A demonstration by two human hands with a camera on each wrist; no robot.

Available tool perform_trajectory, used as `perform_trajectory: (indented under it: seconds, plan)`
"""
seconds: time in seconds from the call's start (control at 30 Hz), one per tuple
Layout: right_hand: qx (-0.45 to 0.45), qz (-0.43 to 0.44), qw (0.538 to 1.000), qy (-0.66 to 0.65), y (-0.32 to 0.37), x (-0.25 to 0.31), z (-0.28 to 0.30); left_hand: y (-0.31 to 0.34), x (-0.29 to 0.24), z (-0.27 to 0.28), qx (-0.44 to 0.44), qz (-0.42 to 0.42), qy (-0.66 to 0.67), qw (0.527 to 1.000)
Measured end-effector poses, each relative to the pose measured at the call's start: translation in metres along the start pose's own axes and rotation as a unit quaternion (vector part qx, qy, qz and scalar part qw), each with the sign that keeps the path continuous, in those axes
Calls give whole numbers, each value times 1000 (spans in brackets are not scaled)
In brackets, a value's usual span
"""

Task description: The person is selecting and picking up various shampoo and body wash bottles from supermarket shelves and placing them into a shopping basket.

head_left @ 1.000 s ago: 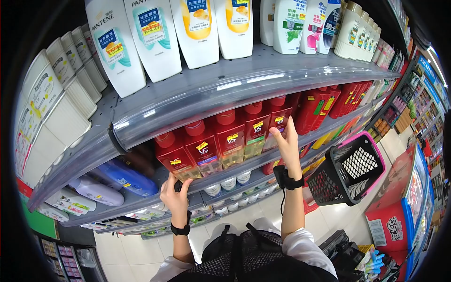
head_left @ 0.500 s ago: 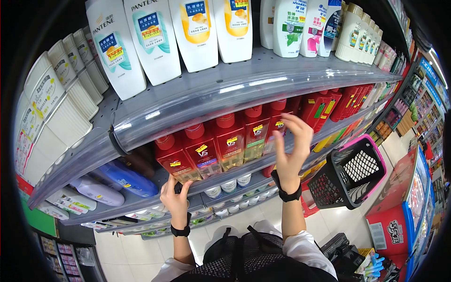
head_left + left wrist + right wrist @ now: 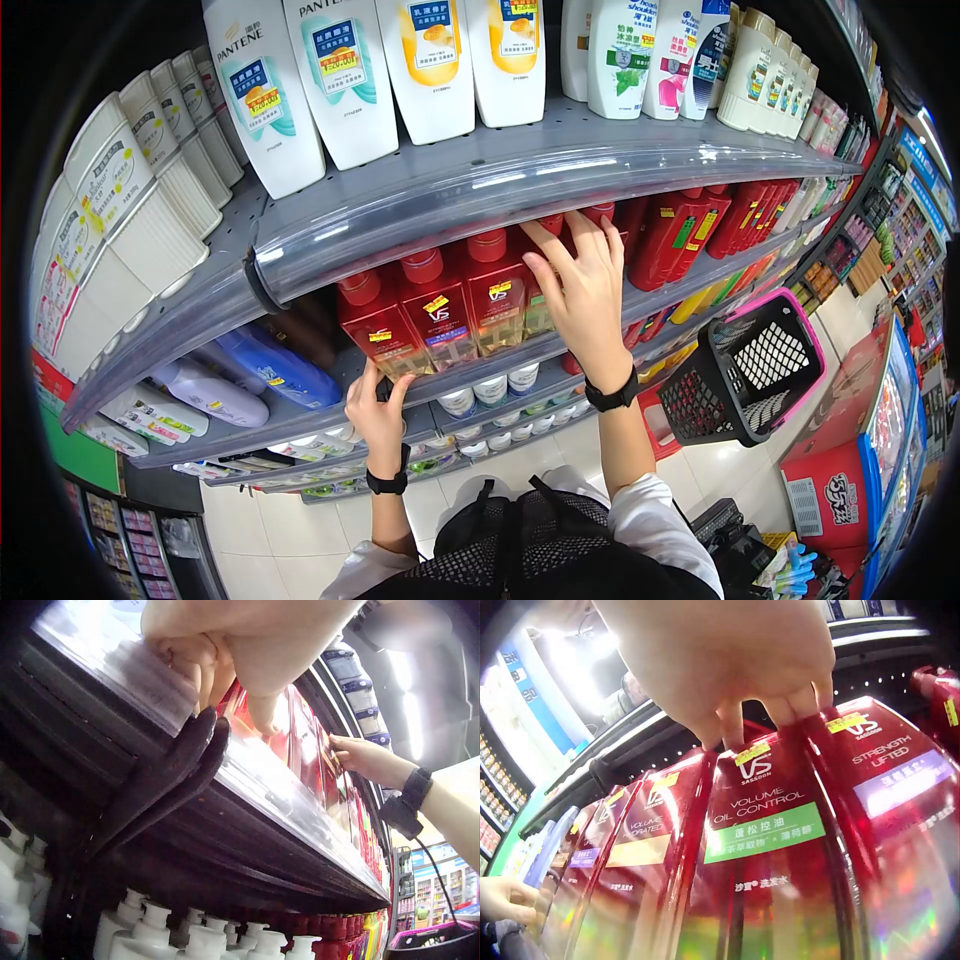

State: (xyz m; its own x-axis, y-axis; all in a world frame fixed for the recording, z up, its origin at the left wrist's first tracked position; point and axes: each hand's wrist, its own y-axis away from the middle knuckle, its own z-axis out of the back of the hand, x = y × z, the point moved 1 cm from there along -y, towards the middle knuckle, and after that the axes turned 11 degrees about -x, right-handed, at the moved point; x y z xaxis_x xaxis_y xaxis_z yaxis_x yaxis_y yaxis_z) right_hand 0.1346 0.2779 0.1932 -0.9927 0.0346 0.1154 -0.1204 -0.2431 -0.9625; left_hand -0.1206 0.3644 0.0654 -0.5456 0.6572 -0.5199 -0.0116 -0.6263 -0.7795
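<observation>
Evidently relaxed, the right hand (image 3: 585, 300) spreads its fingers over the top of the green-labelled bottle (image 3: 761, 840); the left hand (image 3: 377, 415), thumb parted from fingers, touches the leftmost red bottle (image 3: 375, 325) low down.

Grey upper shelf (image 3: 430, 165), upright white bottles (image 3: 345, 115), lower shelf (image 3: 465, 378), row of red bottles (image 3: 440, 325)

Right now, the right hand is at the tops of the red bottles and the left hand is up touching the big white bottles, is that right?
Not quite: the left hand isn't up there. The head view shows it low, by the bottom of the leftmost red bottle. The right hand is at the tops of the red bottles.
</observation>
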Motion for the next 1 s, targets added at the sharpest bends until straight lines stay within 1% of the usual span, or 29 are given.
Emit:
perform_trajectory:
  seconds: [0.1, 0.17, 0.3, 0.33, 0.5, 0.67, 0.8, 0.87, 0.9, 0.93, 0.97, 1.0]
  plan:
    - [-6, -9, 1000, 27, -7, 7, -6, -1, 0, 1, 2, 5, 1, 1000]
    - [-36, -28, 999, -13, -9, 9, -9, -1, 1, 2, 3, 11, 2, 1000]
    - [-62, -34, 997, -24, -5, 2, -10, -1, -2, 2, -1, 8, 2, 1000]
    - [-32, -60, 997, -26, -3, 4, -9, 0, -2, 2, -1, 10, 3, 1000]
    - [-36, -49, 998, -17, -2, 2, -5, 3, 2, 2, 6, 12, 1, 1000]
    - [-11, -54, 998, -5, -3, 4, -6, 2, 3, 1, 8, 10, -3, 1000]
    - [-12, -52, 999, 9, -3, 7, -6, 0, 0, -2, 6, 7, -9, 1000]
    - [-10, -64, 998, -10, -2, 7, -6, -3, -4, -4, 11, 9, 1, 1000]
    - [-12, -66, 998, -6, 0, 7, -5, -3, -6, -2, 34, 27, -7, 999]
    - [-27, -58, 997, -33, 2, 7, -2, -2, -9, -1, 57, 46, -13, 997]
    - [-42, -50, 996, -61, 6, 8, 1, -4, -15, 0, 59, 44, -9, 997]
    - [-70, -108, 984, -126, 15, 13, 5, -5, -23, 1, -4, -5, -1, 1000]
